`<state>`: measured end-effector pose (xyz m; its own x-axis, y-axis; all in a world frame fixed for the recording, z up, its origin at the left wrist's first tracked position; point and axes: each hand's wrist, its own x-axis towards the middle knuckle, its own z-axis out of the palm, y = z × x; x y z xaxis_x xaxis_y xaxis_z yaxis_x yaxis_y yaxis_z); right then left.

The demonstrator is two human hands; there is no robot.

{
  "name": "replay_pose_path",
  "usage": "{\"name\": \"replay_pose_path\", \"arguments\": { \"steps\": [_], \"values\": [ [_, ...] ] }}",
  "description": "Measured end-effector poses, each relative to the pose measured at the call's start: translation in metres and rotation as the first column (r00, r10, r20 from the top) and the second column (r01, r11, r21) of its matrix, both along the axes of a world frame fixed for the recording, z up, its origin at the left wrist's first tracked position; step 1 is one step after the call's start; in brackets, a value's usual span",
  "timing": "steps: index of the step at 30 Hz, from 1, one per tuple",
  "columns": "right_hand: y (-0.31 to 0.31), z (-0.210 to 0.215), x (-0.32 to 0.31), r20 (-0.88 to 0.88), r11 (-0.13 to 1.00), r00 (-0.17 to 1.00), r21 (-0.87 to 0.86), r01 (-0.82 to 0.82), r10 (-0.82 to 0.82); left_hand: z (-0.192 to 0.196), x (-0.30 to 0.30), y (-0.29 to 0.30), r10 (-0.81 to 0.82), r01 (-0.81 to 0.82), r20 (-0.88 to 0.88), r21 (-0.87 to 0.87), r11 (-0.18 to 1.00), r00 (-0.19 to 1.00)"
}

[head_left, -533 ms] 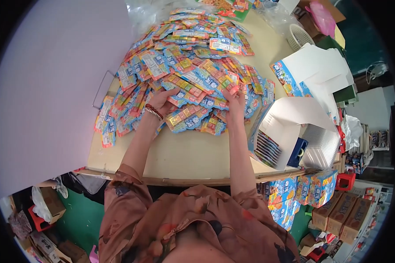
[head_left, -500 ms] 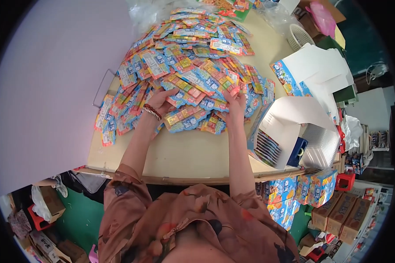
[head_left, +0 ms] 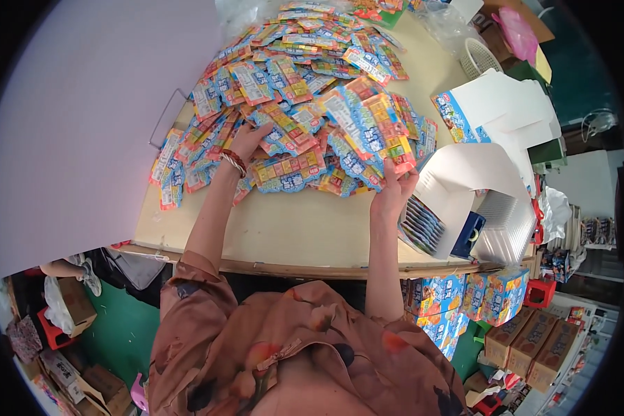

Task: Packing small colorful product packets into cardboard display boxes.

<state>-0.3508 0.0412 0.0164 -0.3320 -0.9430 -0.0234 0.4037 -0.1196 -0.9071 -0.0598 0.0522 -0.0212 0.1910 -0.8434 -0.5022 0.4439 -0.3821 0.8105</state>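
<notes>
A large heap of flat candy packets, blue, yellow and red, covers the table. Several packets fanned together are pinched at their lower end by my right hand, lifted at the heap's right side. My left hand has its fingers closed on the left edge of another candy packet, at the near left of the heap. Right of my right hand, an open white carton lies on its side with a row of packets standing in it.
Unfolded printed cartons lie at the right, below a white basket. A dark blue object sits by the open carton. A wire handle juts up at the heap's left. Filled blue boxes are stacked under the table edge.
My right hand has moved right and nearer, drawing the fanned packets away from my left hand. My left hand has shifted slightly left and stays at a packet on the heap.
</notes>
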Motion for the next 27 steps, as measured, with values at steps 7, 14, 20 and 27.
{"name": "replay_pose_path", "arguments": {
  "steps": [7, 14, 20, 27],
  "values": [
    [0.004, -0.030, -0.002, 0.046, 0.990, 0.989, 0.020, -0.140, 0.139, 0.008, -0.019, 0.017, 0.058, -0.042, 0.371, -0.052, 0.998, 0.927],
    [0.036, -0.024, 0.016, 0.182, 0.973, 0.964, 0.085, -0.213, 0.195, 0.034, -0.056, 0.057, 0.255, 0.051, 0.828, -0.322, 0.945, 0.500],
    [0.066, 0.001, 0.041, 0.224, 0.954, 0.935, 0.057, -0.295, 0.275, 0.022, -0.111, 0.097, 0.168, -0.199, -0.111, -0.417, 0.887, 0.980],
    [0.115, -0.014, 0.047, -0.100, 0.916, 0.911, 0.015, -0.401, 0.400, 0.013, -0.120, 0.112, 0.287, -0.443, -0.471, -0.263, 0.857, 0.834]
  ]
}}
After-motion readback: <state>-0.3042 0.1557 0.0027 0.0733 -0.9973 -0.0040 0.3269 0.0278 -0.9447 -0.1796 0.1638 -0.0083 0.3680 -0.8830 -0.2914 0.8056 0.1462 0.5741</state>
